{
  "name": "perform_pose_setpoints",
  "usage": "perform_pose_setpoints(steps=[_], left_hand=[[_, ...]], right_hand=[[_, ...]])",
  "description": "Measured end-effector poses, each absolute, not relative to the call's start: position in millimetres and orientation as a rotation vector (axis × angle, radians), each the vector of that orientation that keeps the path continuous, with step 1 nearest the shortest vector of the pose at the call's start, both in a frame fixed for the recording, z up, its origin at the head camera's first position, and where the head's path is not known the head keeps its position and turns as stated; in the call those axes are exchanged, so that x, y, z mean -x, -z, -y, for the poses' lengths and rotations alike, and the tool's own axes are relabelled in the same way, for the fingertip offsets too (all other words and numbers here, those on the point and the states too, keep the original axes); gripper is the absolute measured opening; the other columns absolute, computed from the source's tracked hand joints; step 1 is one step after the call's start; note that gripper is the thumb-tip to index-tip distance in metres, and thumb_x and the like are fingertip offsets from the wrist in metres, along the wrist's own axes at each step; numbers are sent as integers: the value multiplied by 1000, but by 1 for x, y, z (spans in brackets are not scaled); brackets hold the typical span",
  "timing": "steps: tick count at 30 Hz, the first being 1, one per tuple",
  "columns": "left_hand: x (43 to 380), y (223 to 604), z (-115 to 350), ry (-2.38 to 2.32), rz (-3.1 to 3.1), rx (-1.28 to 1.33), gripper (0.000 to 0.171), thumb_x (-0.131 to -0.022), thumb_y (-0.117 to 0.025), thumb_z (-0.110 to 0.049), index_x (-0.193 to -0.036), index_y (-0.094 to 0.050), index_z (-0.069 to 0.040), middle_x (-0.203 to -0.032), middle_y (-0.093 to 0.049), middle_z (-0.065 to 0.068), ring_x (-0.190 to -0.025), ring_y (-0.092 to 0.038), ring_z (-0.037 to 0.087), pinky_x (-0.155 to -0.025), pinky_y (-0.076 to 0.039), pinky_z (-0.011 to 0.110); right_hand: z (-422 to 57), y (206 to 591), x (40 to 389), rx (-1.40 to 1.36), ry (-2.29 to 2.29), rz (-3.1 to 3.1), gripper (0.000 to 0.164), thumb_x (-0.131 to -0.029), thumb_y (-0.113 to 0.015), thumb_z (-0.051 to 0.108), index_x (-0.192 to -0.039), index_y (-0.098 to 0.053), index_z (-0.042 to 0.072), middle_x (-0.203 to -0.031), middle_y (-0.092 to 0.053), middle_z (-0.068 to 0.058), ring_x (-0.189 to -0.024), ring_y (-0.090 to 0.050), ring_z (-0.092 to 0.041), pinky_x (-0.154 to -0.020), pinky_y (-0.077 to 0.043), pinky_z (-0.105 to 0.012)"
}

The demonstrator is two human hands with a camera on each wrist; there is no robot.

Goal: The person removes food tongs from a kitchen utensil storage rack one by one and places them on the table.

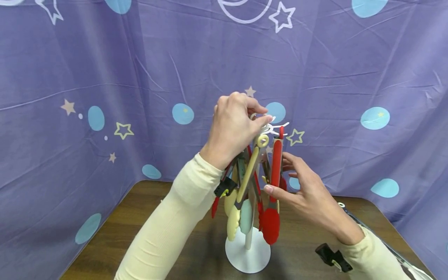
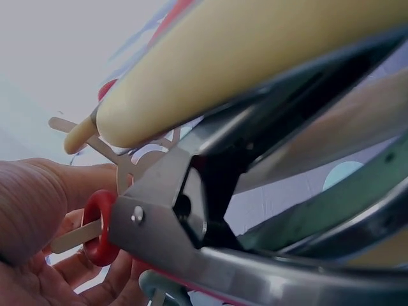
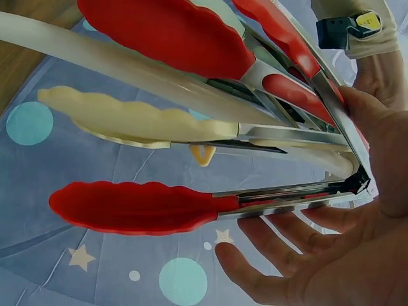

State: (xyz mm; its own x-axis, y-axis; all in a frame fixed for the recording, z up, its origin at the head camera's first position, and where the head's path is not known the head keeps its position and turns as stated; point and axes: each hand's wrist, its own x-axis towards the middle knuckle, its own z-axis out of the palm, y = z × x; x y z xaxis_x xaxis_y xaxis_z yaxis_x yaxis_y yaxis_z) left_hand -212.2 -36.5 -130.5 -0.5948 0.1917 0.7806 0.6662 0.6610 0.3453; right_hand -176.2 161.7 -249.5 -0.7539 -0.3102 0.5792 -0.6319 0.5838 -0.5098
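L hand (image 1: 232,126) at top of rack (image 1: 247,259), thumb + fingertips pinching it near hooks (image 1: 277,127). R hand (image 1: 306,192) at red tongs (image 1: 276,167), fingers wide, cupped round; can't tell how firmly thumb presses. Red tongs hang loop-up, rack's R side, next to yellow tongs (image 1: 249,175). Best: L steadies rack, R moves tongs gently, w/o bumping neighbours; loaded rack might tip.

I see long cream sleeves (image 1: 168,233), wrinkled along the forearms, ending in snug cuffs (image 1: 209,168); each wrist wears a boxy black camera (image 1: 333,258) marked with yellow.
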Motion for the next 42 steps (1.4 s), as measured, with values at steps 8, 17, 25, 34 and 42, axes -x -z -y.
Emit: perform_pose_setpoints(steps=[8, 17, 25, 34, 42], left_hand=[[212, 130, 36, 815, 2152, 658, 17, -82, -87, -27, -94, -84, -15, -82, -75, -2, -69, -60, 12, -64, -46, 31], [212, 130, 35, 807, 2151, 657, 16, -83, -86, -27, -94, -84, -16, -81, -74, -3, -70, -60, 12, -64, -46, 30], [211, 130, 35, 798, 2147, 658, 16, -83, -87, -27, -95, -84, -16, -80, -74, -2, -70, -60, 12, -64, -46, 31], [212, 131, 35, 810, 2138, 668, 15, -83, -86, -25, -94, -84, -15, -80, -74, -2, -69, -59, 12, -62, -46, 30], [213, 131, 36, 821, 2133, 670, 15, -82, -87, -25, -93, -84, -15, -79, -74, -2, -69, -60, 12, -63, -47, 30]], right_hand=[[-168, 248, 175, -744, -993, 2389, 75, -88, -82, 25, -152, -41, 15, -131, -58, -4, -121, -57, -25, -90, -55, -48], [-172, 246, 173, -751, -960, 2363, 74, -88, -82, 22, -150, -43, 13, -129, -59, -4, -119, -57, -23, -95, -51, -50], [-176, 243, 172, -756, -948, 2324, 74, -87, -83, 18, -150, -44, 13, -127, -61, -4, -118, -58, -21, -98, -48, -38], [-183, 244, 170, -721, -962, 2323, 73, -88, -81, 17, -150, -44, 13, -128, -61, -5, -117, -58, -22, -98, -44, -23], [-191, 246, 169, -678, -980, 2312, 72, -88, -81, 15, -150, -45, 17, -125, -63, -5, -114, -58, -14, -96, -44, -18]])
